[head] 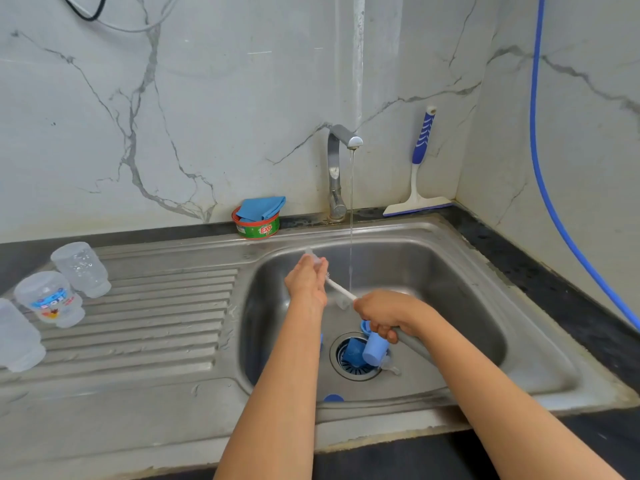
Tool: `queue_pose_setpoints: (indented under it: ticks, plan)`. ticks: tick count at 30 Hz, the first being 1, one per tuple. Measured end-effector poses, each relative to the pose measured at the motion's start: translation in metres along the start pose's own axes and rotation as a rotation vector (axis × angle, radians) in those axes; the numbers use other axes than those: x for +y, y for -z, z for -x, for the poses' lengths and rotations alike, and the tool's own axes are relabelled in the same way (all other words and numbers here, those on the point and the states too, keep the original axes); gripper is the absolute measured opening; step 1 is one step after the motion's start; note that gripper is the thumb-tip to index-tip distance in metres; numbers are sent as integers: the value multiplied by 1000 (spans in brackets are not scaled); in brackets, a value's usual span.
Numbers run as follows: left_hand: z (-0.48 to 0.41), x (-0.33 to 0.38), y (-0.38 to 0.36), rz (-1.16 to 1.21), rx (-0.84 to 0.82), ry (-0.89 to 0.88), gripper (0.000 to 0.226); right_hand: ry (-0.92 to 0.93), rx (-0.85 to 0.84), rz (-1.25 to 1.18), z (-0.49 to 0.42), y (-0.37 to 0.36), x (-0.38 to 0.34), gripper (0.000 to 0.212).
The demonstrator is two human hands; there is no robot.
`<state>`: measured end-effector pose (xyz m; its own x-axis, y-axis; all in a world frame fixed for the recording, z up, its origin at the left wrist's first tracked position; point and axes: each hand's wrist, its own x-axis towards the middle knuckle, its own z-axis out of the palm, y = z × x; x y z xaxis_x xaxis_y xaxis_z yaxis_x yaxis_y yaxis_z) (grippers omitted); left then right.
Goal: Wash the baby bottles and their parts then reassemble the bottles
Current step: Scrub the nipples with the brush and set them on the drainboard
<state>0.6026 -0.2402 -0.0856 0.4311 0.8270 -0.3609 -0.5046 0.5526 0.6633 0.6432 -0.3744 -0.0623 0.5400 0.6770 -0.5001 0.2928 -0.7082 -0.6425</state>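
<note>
Over the steel sink basin (450, 282), my left hand (306, 280) grips a small clear teat (313, 257). My right hand (386, 315) holds the white handle of a thin brush (341, 291) whose tip goes into the teat. A thin stream of water (351, 237) runs from the tap (337, 171) just right of my left hand. On the basin floor lie a light blue cap (375, 348), a darker blue part (353, 351) over the drain, and a clear teat (389, 365). Three clear bottles (81, 268) (50, 299) (17, 336) stand upside down on the ribbed drainboard.
A green dish-soap tub (257, 228) with a blue cloth (261, 207) sits behind the sink. A blue-handled squeegee (417, 181) leans in the corner. A blue hose (540, 168) hangs down the right wall. A small blue piece (333, 398) lies at the basin's front edge.
</note>
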Motion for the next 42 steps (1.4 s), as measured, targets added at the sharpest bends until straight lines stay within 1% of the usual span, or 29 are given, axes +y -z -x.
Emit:
queue_pose_setpoints:
  ticks: [1,2,4,5,7,9,12,15,17,18,21,23,25,27,31,34,36,38,40,42]
  plan:
    - [-1,1,1,13,-18,5,9,-2,30,14,-1,-1,0,28]
    - [-1,2,1,16,-38,8,11,-5,72,17,-3,0,1,31]
    - [-2,3,1,20,-35,-2,26,8,148,-32,-5,5,1,32]
    - [-2,3,1,28,-20,-8,29,25,160,-87,-5,8,1,30]
    - [-4,2,1,25,-4,-18,31,54,106,-205,2,11,-3,25]
    - [-6,1,2,16,-15,-16,32,51,16,-238,9,11,-8,23]
    - [-7,0,3,-8,-34,7,24,43,-30,-211,12,9,-8,21]
    - [-2,-3,1,-110,-70,27,17,32,-11,-211,11,11,-7,20]
    - [-2,-5,1,-116,-71,27,9,31,-10,-197,12,11,-7,20]
    - [-2,-5,2,-104,-55,14,11,34,-18,-188,13,11,-7,19]
    - [-6,0,7,-41,16,-19,29,54,-30,-119,18,12,-8,18]
    - [-5,3,8,-27,18,-15,24,67,-2,-83,18,13,-8,19]
    - [-2,3,6,-80,-32,-10,10,92,67,-42,15,12,-7,24]
    - [1,2,5,-134,-81,-9,5,113,121,-18,12,10,-6,28]
    - [-3,4,8,-118,-61,-35,9,102,85,-64,15,9,-7,26]
    - [-7,8,10,-97,-34,-32,4,107,67,-38,17,9,-8,25]
    - [-6,6,8,-160,-87,-5,5,130,119,-12,14,7,-7,28]
    - [-4,0,5,-263,-168,12,14,132,179,8,10,8,-6,30]
    - [-3,-4,5,-352,-212,-1,17,117,192,7,7,10,-3,31]
    - [-4,-5,6,-359,-209,-47,22,115,173,-18,7,13,-3,30]
